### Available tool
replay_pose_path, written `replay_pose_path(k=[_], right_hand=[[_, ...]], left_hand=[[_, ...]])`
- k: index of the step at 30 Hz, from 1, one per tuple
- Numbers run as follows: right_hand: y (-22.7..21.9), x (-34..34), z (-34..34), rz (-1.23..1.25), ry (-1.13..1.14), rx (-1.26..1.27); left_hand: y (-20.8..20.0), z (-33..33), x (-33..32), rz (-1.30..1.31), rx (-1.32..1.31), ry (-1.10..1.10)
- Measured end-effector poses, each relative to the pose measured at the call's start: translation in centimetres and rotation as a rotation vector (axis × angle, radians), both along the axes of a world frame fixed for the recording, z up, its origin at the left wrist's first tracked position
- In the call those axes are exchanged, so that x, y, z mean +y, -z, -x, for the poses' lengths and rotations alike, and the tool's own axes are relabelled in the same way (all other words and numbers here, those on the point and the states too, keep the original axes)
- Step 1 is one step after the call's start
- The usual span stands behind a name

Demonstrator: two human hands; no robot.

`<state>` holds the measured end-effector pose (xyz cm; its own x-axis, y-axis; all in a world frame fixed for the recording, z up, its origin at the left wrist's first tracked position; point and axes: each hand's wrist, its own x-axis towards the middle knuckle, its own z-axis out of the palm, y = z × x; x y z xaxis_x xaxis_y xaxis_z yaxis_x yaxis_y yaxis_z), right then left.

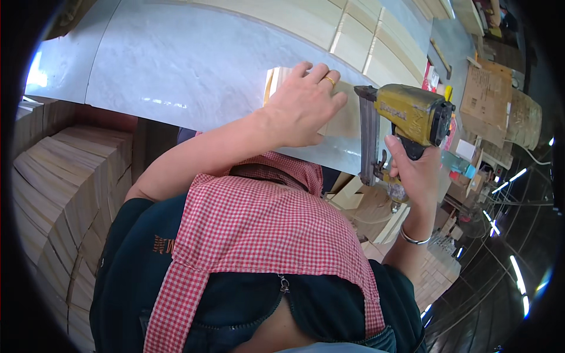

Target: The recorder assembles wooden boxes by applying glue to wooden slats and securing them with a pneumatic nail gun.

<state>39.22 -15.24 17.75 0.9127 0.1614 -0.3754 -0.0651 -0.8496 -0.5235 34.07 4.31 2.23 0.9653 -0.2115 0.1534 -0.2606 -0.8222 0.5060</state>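
On the grey marbled tabletop lies a pale wooden piece [345, 120], partly hidden under my left hand [307, 105]. That hand presses on the wood with its fingers bent over the far side, and a gold-coloured ring shows on one finger. My right hand [415, 170] is wrapped round the black grip of a yellow nail gun [406, 109]. The gun is raised just right of the wooden piece, with its dark nose near the wood's right end. Whether nose and wood touch, I cannot tell.
Light wooden panels [353, 36] lie along the table's far side. Tall stacks of wood strips [65, 182] stand at left, below the tabletop [176, 65]. A cardboard box [485, 100] and assorted items crowd the right. More wood pieces [368, 209] sit below the nail gun.
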Motion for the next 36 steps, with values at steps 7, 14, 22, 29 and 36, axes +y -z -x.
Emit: replay_pose_path(k=[7, 14, 22, 29, 36], right_hand=[[0.4, -0.1, -1.0, -0.016, -0.005, 0.04], [0.3, 0.3, -1.9, 0.019, -0.002, 0.063], [0.4, -1.9, -3.8, 0.001, -0.136, -0.046], [1.8, -10.2, -3.0, -0.015, 0.192, -0.269], [13.4, -28.2, -3.9, 0.494, 0.076, -0.565]], left_hand=[[-0.2, -0.5, 0.1, 0.015, -0.021, 0.005], [-0.1, -0.5, 0.1, -0.01, -0.02, -0.002], [0.2, -0.6, 0.1, -0.051, -0.079, 0.003], [-1.1, 1.5, 2.3, 0.168, 0.017, -0.041], [-1.1, 7.1, 11.5, 1.6, 0.695, -0.461]])
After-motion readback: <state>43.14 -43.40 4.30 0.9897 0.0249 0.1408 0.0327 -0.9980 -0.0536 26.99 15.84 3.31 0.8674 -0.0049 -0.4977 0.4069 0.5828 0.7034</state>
